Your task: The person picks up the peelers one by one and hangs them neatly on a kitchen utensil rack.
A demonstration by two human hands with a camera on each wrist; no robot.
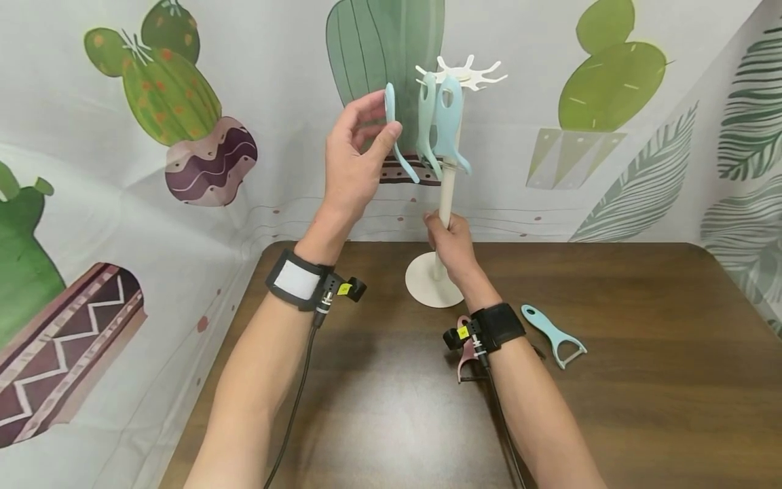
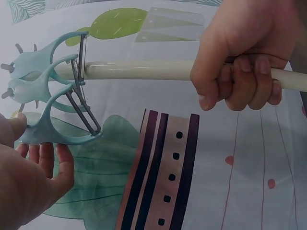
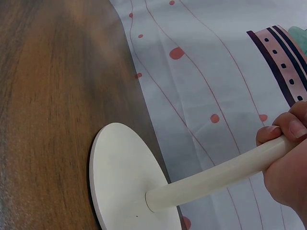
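Observation:
My left hand pinches a light blue peeler between thumb and fingers, just left of a white rack stand. The left wrist view shows the held peeler by its handle, its blade end toward the pole. Curled round the pole below is my right hand. On the stand's hooks hang a green peeler and a blue peeler, side by side. The round base stands upon the table in the right wrist view.
Right of my right wrist, another blue peeler lies on the brown table. A pink peeler sits partly hidden under that wrist and its camera. A cactus-print cloth hangs behind the table and along its left side.

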